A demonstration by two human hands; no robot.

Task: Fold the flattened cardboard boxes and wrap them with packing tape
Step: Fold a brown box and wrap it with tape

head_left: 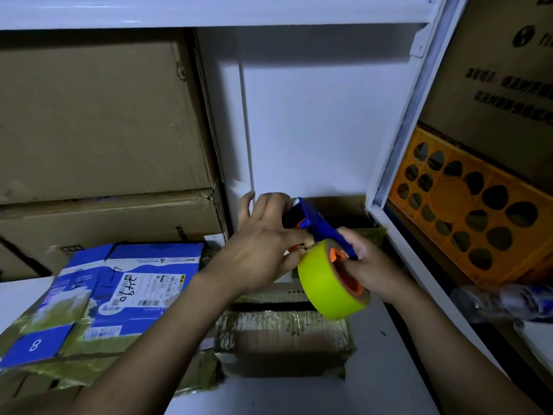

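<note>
Clearly, the taping is paused: both hands are busy with the tool, in the air above the brown box (284, 339). The right hand (368, 271) has a clenched grip on the blue dispenser (317, 226), with its fingers at the orange core of the yellow-green roll (326, 286). The left hand (263, 235) lies over the front of the dispenser. Its thumb and forefinger seem to pinch there while the other fingers spread. I cannot tell if they hold the loose tape end or the frame. I judge the person is finding or freeing the tape end, so one hand steadies the tool and the other works on it.

The brown box stands on the white surface (389, 369), already folded and with shiny tape across its top. Just left of the brown box lies a blue box (119, 283), still flat, probably waiting for its turn. It carries a white shipping label with handwritten digits, perhaps 2490, and a white 8 near its corner. Behind and left of the brown box big cartons (98, 115) are stacked. To its right, beyond a white frame, leans an orange crate (466, 217), and the carton above it has dark print too blurred to read.
</note>
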